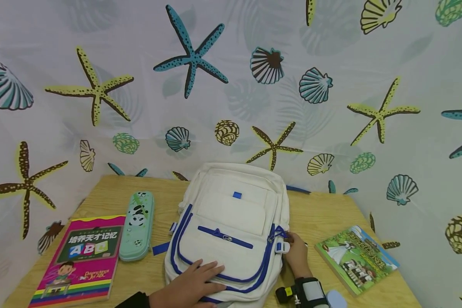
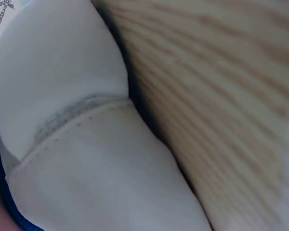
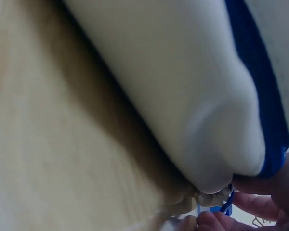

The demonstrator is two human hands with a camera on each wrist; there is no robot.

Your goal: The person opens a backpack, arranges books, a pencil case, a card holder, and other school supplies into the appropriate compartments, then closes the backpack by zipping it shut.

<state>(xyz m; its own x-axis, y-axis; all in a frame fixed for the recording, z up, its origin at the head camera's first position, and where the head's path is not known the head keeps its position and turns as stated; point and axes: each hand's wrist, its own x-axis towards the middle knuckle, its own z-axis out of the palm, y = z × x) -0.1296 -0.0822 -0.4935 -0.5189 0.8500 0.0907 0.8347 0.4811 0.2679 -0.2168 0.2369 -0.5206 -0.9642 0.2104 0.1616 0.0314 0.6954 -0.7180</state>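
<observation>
A white backpack [image 1: 231, 214] with blue zipper trim lies front side up on the wooden table. My left hand [image 1: 190, 284] rests on its lower front pocket, fingers spread and fairly straight. At the backpack's right side, my right hand [image 1: 297, 254] has its fingers bent at a blue zipper pull [image 1: 280, 232], just above a white side buckle [image 1: 282, 247]. In the right wrist view, the fingertips [image 3: 214, 220] pinch around the blue cord of that pull, partly hidden by the bag's edge. The left wrist view shows the white side of the bag against the table.
Left of the backpack lie a pink ABC book [image 1: 82, 261] and a mint panda pencil case [image 1: 137, 226]. A green illustrated book [image 1: 356, 259] lies to the right. Behind the table [image 1: 323, 209] hangs a curtain [image 1: 231, 107] printed with starfish and shells.
</observation>
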